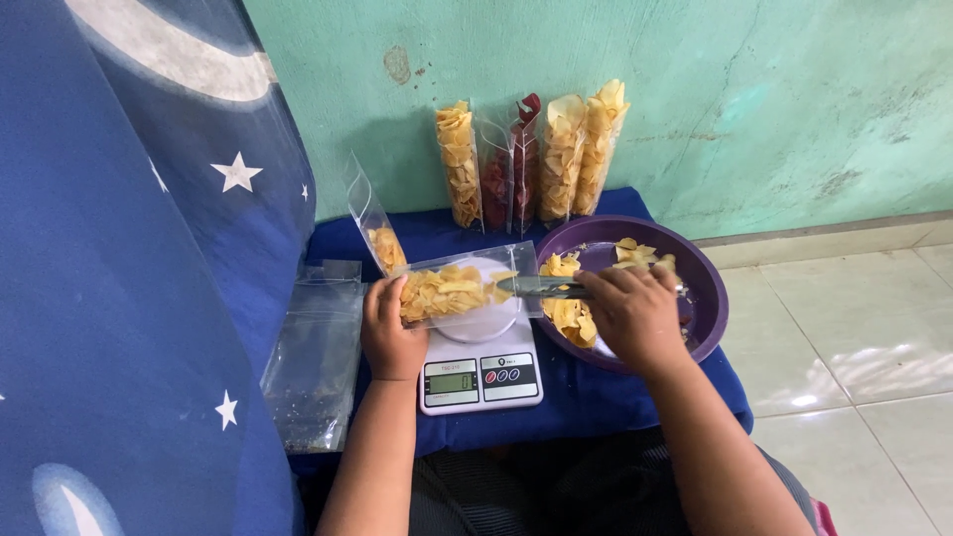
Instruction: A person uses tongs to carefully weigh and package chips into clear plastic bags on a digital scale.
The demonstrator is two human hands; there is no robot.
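One clear plastic pouch point(459, 291) part-filled with pale yellow chips, held on its side just above the round platter of one white digital kitchen scale point(480, 369), open mouth turned toward the bowl. Chips thin, wavy, golden-yellow, packed against the closed end near the left hand point(390, 337), thinner toward the mouth. Left grip closed around the pouch's closed end, fingers wrapped over the top. Right hand point(635, 318) closed on one pair of metal tongs point(541, 288), tips reaching into the pouch's mouth; whether a chip sits between the tips, cannot tell.

Just right of the scale, one round purple plastic bowl point(707, 298), holding loose yellow chips in two heaps, one near the left rim under the tongs and one at the far side. Behind the pouch, a second clear pouch point(374, 223) standing tilted, with a few chips at its bottom. Against the green wall point(695, 109), five tall filled pouches point(531, 159) upright in a row: four with yellow chips, one with dark red chips. Left of the scale, one flat stack of empty clear bags point(316, 362).

Scale, bowl and pouches all on a low bench draped in dark blue cloth point(586, 397). At far left, a blue curtain with white stars point(129, 298). At right, pale floor tiles point(854, 328).
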